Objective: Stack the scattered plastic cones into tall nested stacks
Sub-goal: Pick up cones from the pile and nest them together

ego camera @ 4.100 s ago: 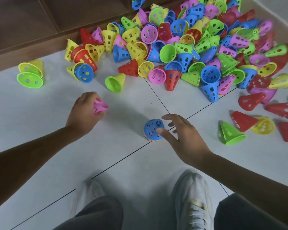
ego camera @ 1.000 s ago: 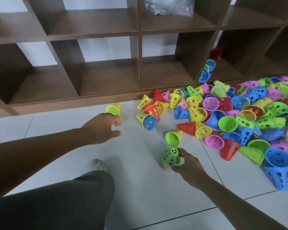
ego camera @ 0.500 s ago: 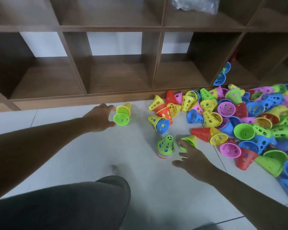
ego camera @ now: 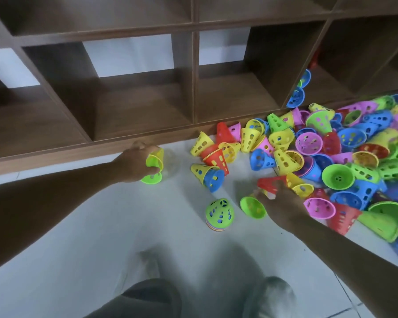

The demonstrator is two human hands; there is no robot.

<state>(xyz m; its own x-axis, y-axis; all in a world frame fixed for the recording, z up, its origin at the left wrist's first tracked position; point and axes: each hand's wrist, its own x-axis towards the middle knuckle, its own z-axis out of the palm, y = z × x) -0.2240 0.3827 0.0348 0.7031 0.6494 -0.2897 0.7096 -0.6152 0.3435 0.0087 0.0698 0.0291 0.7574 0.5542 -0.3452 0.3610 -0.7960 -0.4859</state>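
Now both hands are out at once. Left hand (ego camera: 133,164) curls its fingers round a yellow-and-green cone pair (ego camera: 154,167) lying on the floor (ego camera: 101,237) by the wooden shelf unit (ego camera: 124,106). Right hand (ego camera: 283,210) grips a green cone (ego camera: 253,207) by its narrow end, just beside the short nested stack (ego camera: 218,214), green cone on top. Risk, I'd say: that stack stands free, so a careless swing back could topple it. Right behind the right hand sprawls the cone pile (ego camera: 319,157), with a red cone (ego camera: 268,183) touching the knuckles, easily dragged along.
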